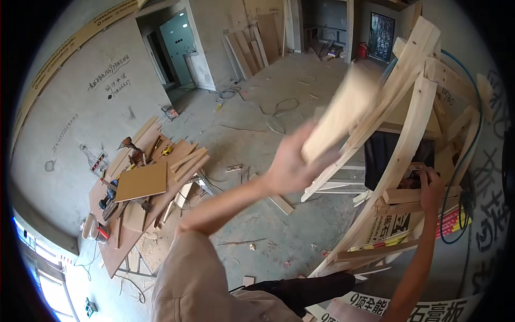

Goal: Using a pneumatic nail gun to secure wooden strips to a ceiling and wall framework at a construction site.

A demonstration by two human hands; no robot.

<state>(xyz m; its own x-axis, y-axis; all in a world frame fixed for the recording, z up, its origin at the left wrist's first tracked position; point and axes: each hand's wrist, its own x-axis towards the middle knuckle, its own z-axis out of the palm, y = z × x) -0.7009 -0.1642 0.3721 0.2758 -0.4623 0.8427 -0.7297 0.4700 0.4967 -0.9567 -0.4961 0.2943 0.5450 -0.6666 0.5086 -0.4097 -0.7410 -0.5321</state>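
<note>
Head view: the person's left hand [294, 163] is closed around a pale wood block [340, 115], both motion-blurred. Block raised, tilted, its upper end alongside a wooden ladder [409, 126]; contact unclear. Right hand [431, 188] at the ladder, fingers bent near a short wood piece [398, 196] on a step; cannot tell whether they grip anything. Black bag [380, 155] visible between two rails. Far left: worktable [115, 256] bearing a tan panel [142, 181], a drill [130, 145], a yellow tape measure [167, 150].
</note>
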